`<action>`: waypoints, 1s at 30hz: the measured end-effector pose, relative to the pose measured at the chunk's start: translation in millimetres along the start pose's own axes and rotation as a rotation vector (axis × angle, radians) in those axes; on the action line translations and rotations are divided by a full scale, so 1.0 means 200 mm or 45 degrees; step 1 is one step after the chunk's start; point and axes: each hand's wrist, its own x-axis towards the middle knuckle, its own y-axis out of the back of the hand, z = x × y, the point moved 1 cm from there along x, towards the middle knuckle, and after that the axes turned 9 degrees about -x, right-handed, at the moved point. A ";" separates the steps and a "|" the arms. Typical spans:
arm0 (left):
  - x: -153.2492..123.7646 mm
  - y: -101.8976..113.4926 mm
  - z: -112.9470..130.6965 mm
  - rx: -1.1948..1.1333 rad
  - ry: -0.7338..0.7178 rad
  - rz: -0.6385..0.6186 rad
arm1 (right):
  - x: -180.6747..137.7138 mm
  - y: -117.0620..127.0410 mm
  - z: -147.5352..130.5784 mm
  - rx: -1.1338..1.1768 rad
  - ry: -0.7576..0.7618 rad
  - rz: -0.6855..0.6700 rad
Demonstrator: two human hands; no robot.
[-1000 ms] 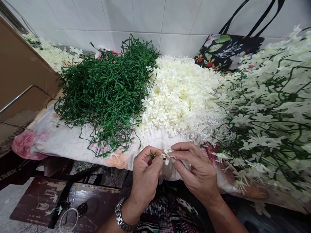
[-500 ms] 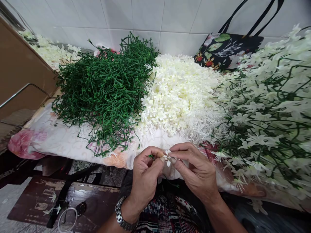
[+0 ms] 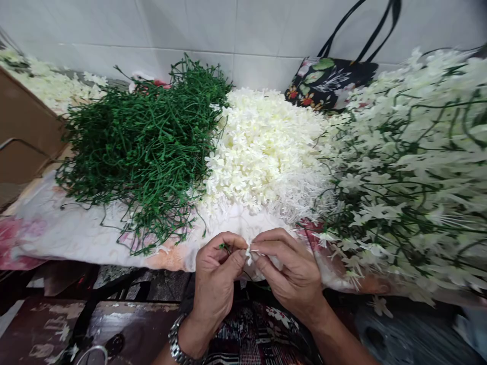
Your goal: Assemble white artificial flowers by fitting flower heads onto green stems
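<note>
My left hand (image 3: pixel 217 276), a metal watch on its wrist, pinches a green plastic stem (image 3: pixel 224 247) whose tip shows between thumb and forefinger. Between my two sets of fingertips is a small white artificial flower (image 3: pixel 248 253). My right hand (image 3: pixel 292 271) has its thumb and forefinger closed at the flower, on thin white stamens (image 3: pixel 254 251). The fingertips of both hands almost meet. Behind them lie a heap of green stems (image 3: pixel 140 142) at left and a pile of loose white blossoms (image 3: pixel 258 147) in the middle, with white stamens (image 3: pixel 300 195) at its front.
Finished white flower stems (image 3: pixel 411 187) are heaped at right. A flowered black bag (image 3: pixel 331 83) leans on the tiled wall (image 3: pixel 213 25). A cardboard box (image 3: pixel 26 132) stands at left. Floral cloth (image 3: pixel 95 238) covers the work surface; a brown wooden bench (image 3: pixel 133 324) is below.
The view has shifted, so the heaps sit further left. The white petals between my fingertips look narrower, more closed in by the fingers, and my hands have drawn slightly together.
</note>
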 end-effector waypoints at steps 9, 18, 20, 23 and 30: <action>0.02 0.00 0.01 -0.020 -0.050 -0.039 | 0.00 -0.01 -0.02 -0.233 0.167 0.057; 0.02 0.00 0.03 -0.031 -0.011 0.066 | 0.05 0.07 -0.01 -0.130 0.189 -0.213; 0.01 0.00 0.03 -0.007 -0.080 0.060 | 0.05 0.11 0.00 -0.037 0.074 -0.258; 0.00 0.00 0.03 0.048 -0.168 -0.038 | 0.06 0.15 0.01 0.123 -0.006 -0.282; -0.02 0.05 -0.01 0.342 -0.365 -0.223 | 0.05 0.12 0.01 0.141 -0.004 -0.416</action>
